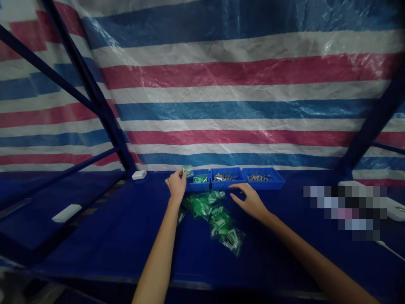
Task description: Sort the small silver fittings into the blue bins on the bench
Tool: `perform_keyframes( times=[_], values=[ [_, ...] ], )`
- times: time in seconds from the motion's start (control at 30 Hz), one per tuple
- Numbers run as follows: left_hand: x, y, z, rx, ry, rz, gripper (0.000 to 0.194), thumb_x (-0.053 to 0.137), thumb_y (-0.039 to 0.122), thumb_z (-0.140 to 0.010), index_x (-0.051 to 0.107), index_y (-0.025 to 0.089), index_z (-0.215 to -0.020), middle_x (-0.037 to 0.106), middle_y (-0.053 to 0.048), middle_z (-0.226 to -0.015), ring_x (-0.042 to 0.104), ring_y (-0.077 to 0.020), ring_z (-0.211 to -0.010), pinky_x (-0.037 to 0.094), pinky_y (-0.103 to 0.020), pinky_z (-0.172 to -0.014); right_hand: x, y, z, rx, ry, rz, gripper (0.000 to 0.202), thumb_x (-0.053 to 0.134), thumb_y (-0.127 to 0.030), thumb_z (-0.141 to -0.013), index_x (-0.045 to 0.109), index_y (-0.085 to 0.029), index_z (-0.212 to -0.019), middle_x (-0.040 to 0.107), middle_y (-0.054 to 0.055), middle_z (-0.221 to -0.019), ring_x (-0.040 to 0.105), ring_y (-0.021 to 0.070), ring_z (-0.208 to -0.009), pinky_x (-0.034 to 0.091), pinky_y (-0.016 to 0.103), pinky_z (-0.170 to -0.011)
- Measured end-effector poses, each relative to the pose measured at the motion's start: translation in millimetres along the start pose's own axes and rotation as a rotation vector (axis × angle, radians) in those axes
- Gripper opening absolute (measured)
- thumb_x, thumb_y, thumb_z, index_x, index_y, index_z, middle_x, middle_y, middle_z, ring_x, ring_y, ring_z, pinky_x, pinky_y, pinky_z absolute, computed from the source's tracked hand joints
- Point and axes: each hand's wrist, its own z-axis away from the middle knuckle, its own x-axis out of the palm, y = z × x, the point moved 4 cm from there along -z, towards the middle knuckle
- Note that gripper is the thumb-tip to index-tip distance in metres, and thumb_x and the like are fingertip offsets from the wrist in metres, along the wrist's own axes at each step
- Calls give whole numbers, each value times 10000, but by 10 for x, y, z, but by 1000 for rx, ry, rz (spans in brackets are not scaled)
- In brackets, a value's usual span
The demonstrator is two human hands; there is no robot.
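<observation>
A wide desk (120,236) covered in deep blue cloth fills the lower half of the view, dimly lit, with a striped tarpaulin (240,84) of red, white and blue bands under clear plastic sheeting hanging as the back wall behind it. Dark blue metal frame bars (95,93) slant down on the left to meet the desk's far edge, and another dark post (373,122) leans in on the right. Along the far edge stand three blue trays side by side: the left tray (198,185) holds green packets, the middle tray (228,183) and the right tray (264,184) hold small grey metal parts. The left hand (176,185) is raised at the left tray's near-left corner, its fingers (182,173) pinched on a small green packet (187,170) held just above that corner. The right hand (251,200) lies palm down on the cloth just in front of the middle tray, fingers spread and loose, gripping nothing. Between the two forearms a loose pile of green packets (215,215) sprawls on the cloth, trailing toward the near edge. A small white box (139,175) sits near the foot of the left frame bars, and a longer white block (66,213) lies farther left and nearer. A white object (397,209) rests at the right edge, beside a blurred patch.
</observation>
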Motion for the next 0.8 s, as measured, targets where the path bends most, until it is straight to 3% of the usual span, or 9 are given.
perform_keyframes(
  times=[0.17,0.37,0.63,0.8],
  values=[
    [16,-5,41,36,0,-226,346,466,307,-827,563,178,-1134,697,-99,-882,563,-275,-978,319,-403,-860,122,-53,52,-155,-240,137,251,488,-276,-839,577,-250,-1072,584,61,-1172,484,218,-1132,377,420,-951],
    [87,-13,50,107,-43,-397,331,422,286,-830,588,204,-1104,687,-106,-839,540,-284,-939,313,-399,-829,187,-53,81,-140,-403,199,252,383,-307,-899,582,-264,-1047,531,48,-1270,408,202,-1228,335,421,-973],
    [87,-9,72,136,-69,-431,343,396,262,-827,613,211,-1087,689,-104,-847,522,-279,-940,319,-399,-826,239,13,93,-166,-458,301,334,362,-294,-908,592,-285,-1150,499,44,-1323,395,220,-1250,314,436,-980],
    [85,-27,62,139,-64,-392,328,408,259,-816,631,191,-1047,687,-119,-827,521,-295,-938,326,-417,-832,224,-34,96,-211,-392,228,317,408,-276,-896,600,-284,-1148,571,50,-1242,448,230,-1209,338,452,-962]
  ],
)
